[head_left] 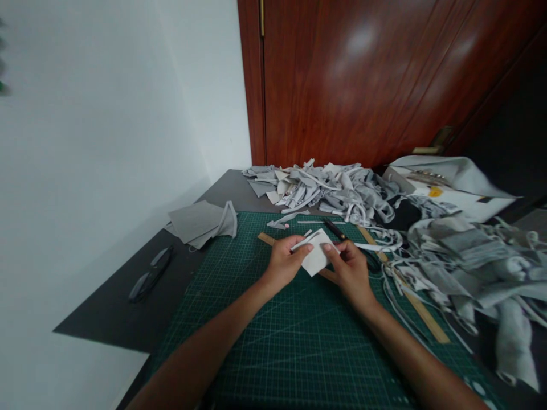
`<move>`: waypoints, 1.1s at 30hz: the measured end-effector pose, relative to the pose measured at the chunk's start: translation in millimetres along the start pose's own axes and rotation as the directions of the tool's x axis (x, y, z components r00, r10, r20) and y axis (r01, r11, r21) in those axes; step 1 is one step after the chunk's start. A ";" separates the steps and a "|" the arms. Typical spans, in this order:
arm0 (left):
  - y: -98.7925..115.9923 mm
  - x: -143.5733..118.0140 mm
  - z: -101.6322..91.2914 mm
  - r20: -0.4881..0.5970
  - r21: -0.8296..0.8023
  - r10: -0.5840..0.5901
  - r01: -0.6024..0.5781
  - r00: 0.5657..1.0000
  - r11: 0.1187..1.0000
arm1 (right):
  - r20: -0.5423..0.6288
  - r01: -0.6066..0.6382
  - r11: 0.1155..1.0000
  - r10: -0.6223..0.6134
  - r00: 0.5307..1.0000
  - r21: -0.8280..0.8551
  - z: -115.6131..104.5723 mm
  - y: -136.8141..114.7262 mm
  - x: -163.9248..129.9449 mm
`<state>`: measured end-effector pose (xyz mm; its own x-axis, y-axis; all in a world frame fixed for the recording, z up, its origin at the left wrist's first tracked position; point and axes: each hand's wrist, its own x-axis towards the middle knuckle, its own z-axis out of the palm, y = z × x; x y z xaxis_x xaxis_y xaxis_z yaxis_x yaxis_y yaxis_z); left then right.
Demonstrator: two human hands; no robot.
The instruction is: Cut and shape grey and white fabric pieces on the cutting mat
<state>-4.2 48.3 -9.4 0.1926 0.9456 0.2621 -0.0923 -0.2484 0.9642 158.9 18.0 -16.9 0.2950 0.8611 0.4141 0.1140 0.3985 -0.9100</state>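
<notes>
Between both hands, above the green cutting mat (294,341), is a small pale square piece of fabric (315,257), apparently with another layer behind it. My left hand (287,259) pinches its left edge, thumb on top. At the right edge my right hand (350,270) grips it the same way. Under the hands a wooden ruler (328,275) lies across the mat, partly covered. Just beyond the right hand rests a black-handled tool (334,229), its far part hidden. Thin fabric strips (284,221) and a small pink piece (287,226) lie behind the fabric.
Grey fabric pieces (196,222) are stacked at the mat's left corner, with glasses (151,274) nearer. A heap of scraps (316,185) lines the back by the door (342,85). Rolled cloth (478,267), a long wooden ruler (423,313) and a white box (453,193) occupy the right.
</notes>
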 end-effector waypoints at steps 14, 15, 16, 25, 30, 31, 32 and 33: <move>0.7 -8.0 5.0 0.100 0.138 0.025 -0.039 0.995 0.990 | -0.089 0.011 1.000 -0.010 0.996 0.013 1.0 1.2 -5.2; 1.1 -7.8 4.5 0.105 0.140 0.020 -0.034 0.994 0.990 | -0.085 0.006 1.000 -0.005 0.996 0.005 1.3 1.8 -4.9; 1.3 -7.5 3.9 0.111 0.140 0.014 -0.030 0.994 0.990 | -0.090 0.000 1.000 0.000 0.996 0.001 1.4 2.3 -4.3; 1.7 -5.7 1.2 0.238 0.233 -0.036 -0.021 0.971 0.972 | 0.104 0.008 1.000 -0.006 0.995 -0.024 -11.3 -5.5 4.2; 5.4 -7.3 1.8 0.252 0.186 -0.027 -0.020 0.967 0.982 | 0.166 0.027 0.996 -0.013 0.986 -0.083 -11.0 -2.5 2.7; 5.5 -7.4 2.4 0.250 0.157 -0.029 -0.011 0.968 0.988 | 0.148 0.046 0.995 -0.031 0.988 -0.094 -10.3 -0.8 2.1; 5.0 -7.5 3.4 0.241 0.116 -0.037 0.009 0.970 0.993 | 0.130 0.066 0.992 -0.052 0.990 -0.104 -9.7 0.9 1.4; 4.2 -7.7 4.9 0.225 0.061 -0.054 0.041 0.973 0.997 | 0.115 0.084 0.990 -0.071 0.991 -0.114 -9.4 2.4 0.8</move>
<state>-1.3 38.9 -7.2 0.4124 0.8860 0.2120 -0.0242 -0.2220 0.9747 168.3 16.7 -18.9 0.1747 0.8614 0.4769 0.2454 0.4310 -0.8684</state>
